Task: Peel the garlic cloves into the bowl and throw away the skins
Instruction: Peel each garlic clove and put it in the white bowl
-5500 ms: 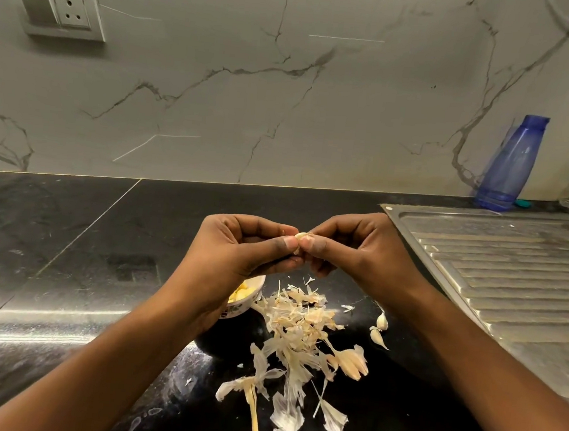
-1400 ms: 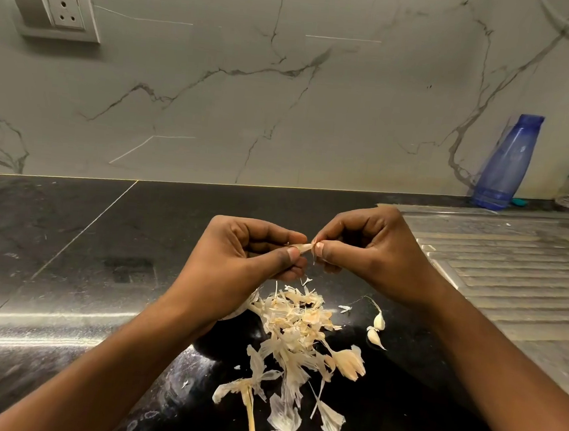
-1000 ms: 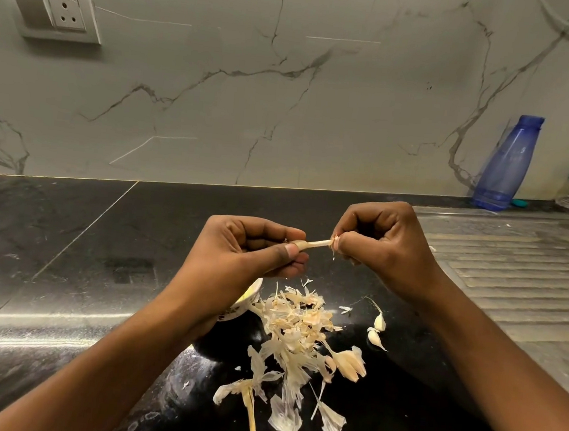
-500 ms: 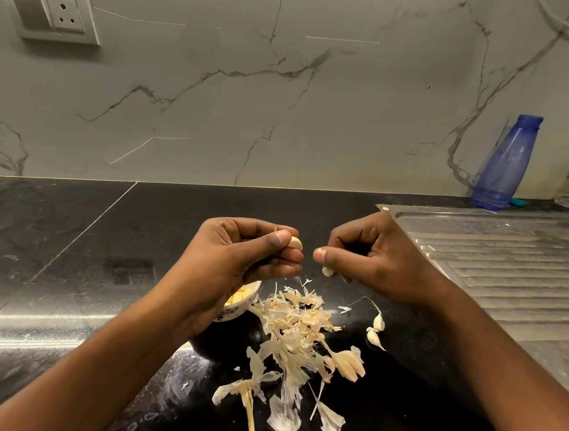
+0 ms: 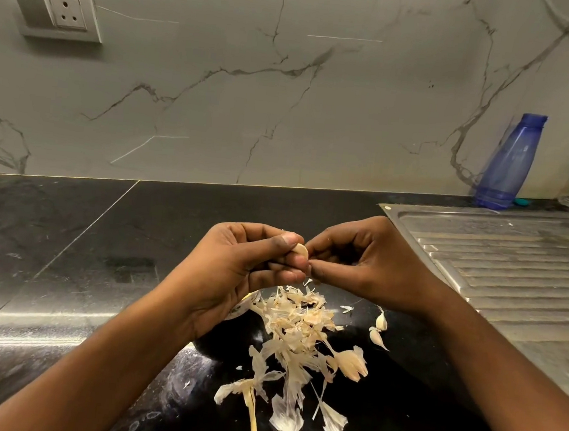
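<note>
Pinching a smooth, pale, rounded garlic clove between thumb and curled fingers, the left hand holds it above the worktop. The right hand, fingers curled, nips the clove's free end with thumb and forefinger. Directly below lies a loose heap of papery, flaky skins with a dry, straw-like stalk. A small bowl peeks from under the left hand, mostly hidden. Two teardrop-shaped unpeeled cloves lie near the heap. The worktop is glossy black stone, with a ribbed steel draining board on the right.
</note>
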